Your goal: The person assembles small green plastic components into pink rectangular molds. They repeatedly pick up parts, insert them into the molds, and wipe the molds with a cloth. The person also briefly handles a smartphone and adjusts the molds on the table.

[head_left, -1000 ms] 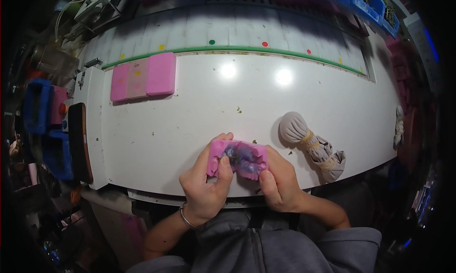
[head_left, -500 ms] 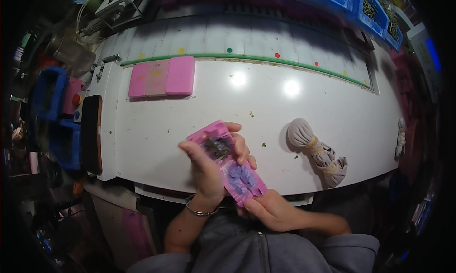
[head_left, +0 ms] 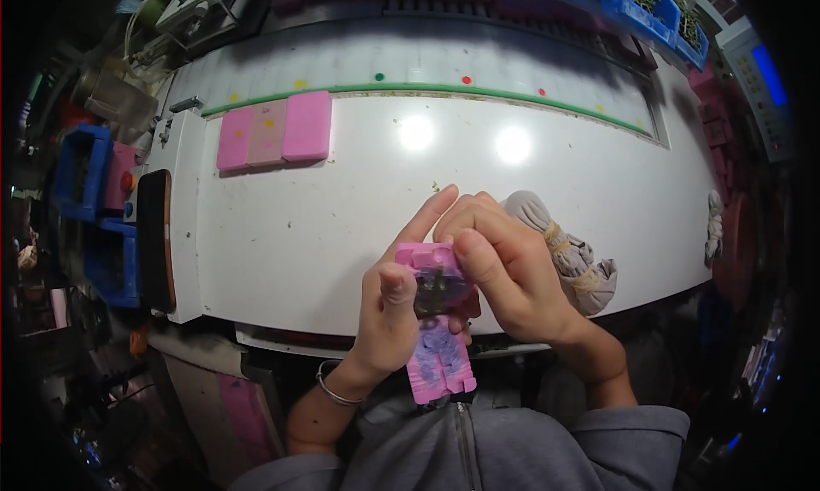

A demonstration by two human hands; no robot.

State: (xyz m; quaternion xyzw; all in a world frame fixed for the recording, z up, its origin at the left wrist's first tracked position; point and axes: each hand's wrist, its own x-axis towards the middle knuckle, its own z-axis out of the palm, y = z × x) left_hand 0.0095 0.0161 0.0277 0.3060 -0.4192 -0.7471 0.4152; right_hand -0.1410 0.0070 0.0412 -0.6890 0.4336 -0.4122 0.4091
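Observation:
My left hand (head_left: 389, 316) grips a long pink hinged mould (head_left: 437, 337), held upright over the near edge of the white table (head_left: 325, 226). The mould lies open; its lower half shows a purple-stained cavity and its upper half holds a dark greenish lump. My right hand (head_left: 500, 265) comes in from the right, its fingers bent over the upper half and the thumb pressing on the dark lump. A silver bracelet sits on my left wrist.
Three pink blocks (head_left: 273, 132) lie side by side at the far left of the table. A tied beige cloth bundle (head_left: 568, 252) rests just right of my hands. Blue bins (head_left: 90, 201) and a dark tray (head_left: 154, 235) stand at the left; blue crates (head_left: 649, 8) at the back.
The mould was closed between both hands a second ago, then swung open. My right hand has moved up from under its lower half onto the upper half.

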